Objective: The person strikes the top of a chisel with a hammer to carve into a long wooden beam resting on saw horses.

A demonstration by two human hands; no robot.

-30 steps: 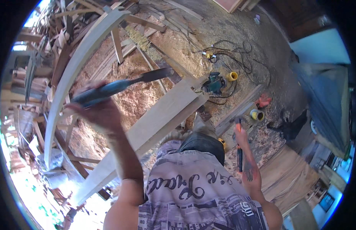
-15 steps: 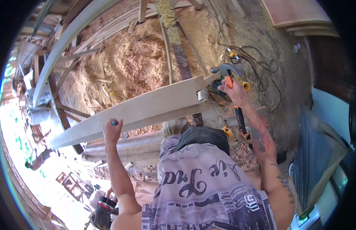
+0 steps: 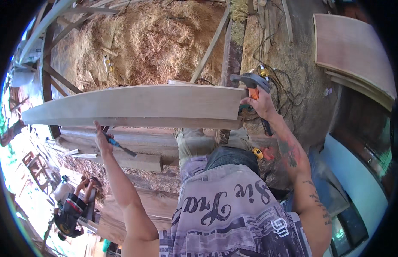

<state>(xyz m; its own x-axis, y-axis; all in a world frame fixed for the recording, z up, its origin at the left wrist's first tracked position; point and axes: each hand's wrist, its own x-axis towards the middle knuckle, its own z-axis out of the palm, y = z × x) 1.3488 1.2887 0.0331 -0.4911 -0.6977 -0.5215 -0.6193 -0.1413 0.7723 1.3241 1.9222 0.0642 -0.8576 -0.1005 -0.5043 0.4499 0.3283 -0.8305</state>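
A long, pale, curved wooden board lies across the view in front of my body, with a second board edge along its underside. Near its right end my right hand is closed around a claw hammer with an orange and black grip. The hammer's head is just beyond my fingers, beside the board's end. My left hand is at the board's near edge, its fingertips reaching up to it. In that hand is a blue-handled chisel, its dark blade slanting down to the right.
Wood shavings are heaped beyond the board, around a propping beam. Dark cables coil on the ground at right. Stacked curved panels stand far right. A yellow tape measure is at my waist. Another person works at lower left.
The long board now lies more level across the view, its left end higher. My left hand has shifted left and turned, bringing the chisel into sight. My right hand still grips the hammer.
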